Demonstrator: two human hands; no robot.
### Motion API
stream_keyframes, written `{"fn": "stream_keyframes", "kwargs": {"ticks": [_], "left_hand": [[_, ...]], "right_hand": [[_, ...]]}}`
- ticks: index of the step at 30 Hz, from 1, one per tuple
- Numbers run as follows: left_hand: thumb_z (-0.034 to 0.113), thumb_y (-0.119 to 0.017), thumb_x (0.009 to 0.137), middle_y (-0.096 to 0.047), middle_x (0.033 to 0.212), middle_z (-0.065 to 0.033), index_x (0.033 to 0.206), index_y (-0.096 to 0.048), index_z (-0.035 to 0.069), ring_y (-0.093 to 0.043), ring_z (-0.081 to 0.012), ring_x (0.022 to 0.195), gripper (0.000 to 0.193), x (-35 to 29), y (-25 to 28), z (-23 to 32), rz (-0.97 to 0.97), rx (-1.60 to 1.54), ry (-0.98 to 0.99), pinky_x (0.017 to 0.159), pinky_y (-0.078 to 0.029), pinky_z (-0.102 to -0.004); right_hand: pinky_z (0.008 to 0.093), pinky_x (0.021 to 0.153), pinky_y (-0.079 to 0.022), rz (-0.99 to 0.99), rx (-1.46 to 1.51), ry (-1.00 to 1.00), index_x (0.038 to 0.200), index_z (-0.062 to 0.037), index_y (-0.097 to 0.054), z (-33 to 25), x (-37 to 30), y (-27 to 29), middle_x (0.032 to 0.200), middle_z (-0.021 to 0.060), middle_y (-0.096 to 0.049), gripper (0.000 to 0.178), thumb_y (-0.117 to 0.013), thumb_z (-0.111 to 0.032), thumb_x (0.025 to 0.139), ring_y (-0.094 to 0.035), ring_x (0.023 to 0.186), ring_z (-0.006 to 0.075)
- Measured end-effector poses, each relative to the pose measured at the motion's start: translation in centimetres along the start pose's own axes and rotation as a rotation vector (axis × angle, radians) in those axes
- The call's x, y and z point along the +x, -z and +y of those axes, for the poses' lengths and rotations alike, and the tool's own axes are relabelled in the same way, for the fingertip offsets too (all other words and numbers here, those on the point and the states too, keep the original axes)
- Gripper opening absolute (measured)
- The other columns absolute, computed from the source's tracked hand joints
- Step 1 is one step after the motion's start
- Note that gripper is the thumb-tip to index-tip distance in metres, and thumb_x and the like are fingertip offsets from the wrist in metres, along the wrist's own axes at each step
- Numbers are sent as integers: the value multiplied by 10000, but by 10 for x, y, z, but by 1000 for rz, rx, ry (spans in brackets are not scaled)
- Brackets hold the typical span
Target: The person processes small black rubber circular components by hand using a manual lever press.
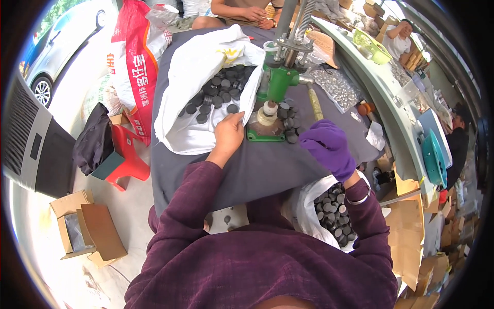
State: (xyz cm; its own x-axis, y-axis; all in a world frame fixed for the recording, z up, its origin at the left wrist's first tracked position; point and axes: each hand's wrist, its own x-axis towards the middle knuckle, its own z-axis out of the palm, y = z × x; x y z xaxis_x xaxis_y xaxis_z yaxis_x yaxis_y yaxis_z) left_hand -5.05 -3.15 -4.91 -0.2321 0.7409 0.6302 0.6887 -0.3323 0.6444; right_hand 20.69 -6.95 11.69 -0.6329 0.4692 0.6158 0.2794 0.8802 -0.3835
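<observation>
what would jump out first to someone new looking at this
The green hand press stands mid-table, with the bare left hand at its base and the purple-gloved right hand just right of it. A white sack of dark round discs lies open to the left; another white bag sits by the lap.

A press (275, 87) stands on the table (257, 165), straight ahead of the person. To its left lies an open sack (198, 82) with discs (221, 92) inside — more discs (289, 121) sit just right of the press base. The left hand (229, 133) rests at the sack's edge beside the base; the right hand (329, 147) hovers to the right. Below it, off the table's near edge, a bag (309, 211) holds further discs.
</observation>
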Motion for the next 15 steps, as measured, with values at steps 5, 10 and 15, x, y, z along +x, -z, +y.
{"fn": "stream_keyframes", "kwargs": {"ticks": [5, 10, 15], "left_hand": [[20, -577, 760, -630, 821, -121, 984, -668, 87, -620, -334, 752, 251, 0, 1, 0, 3, -12, -12, 665, -491, -426], [26, -574, 762, -636, 833, -121, 986, -662, 87, -623, -334, 759, 249, 4, -1, -3, 6, -13, -3, 668, -494, -427], [31, -570, 764, -643, 849, -127, 983, -660, 82, -625, -337, 768, 242, 10, -1, -2, 15, -20, -3, 678, -499, -425]], "right_hand": [[353, 718, -478, 8, -6, 3, 836, -42, -699, 0, -1, -1, 740, 61, -667, 122, -709, -72, 719, -607, 735, 245], [341, 716, -482, 10, -2, -29, 841, -33, -698, 3, 2, -2, 737, 62, -659, 130, -700, -61, 714, -606, 749, 238], [341, 706, -480, 19, -21, -6, 842, -46, -699, 5, 6, 0, 751, 62, -667, 115, -699, -76, 731, -615, 721, 236]]}}
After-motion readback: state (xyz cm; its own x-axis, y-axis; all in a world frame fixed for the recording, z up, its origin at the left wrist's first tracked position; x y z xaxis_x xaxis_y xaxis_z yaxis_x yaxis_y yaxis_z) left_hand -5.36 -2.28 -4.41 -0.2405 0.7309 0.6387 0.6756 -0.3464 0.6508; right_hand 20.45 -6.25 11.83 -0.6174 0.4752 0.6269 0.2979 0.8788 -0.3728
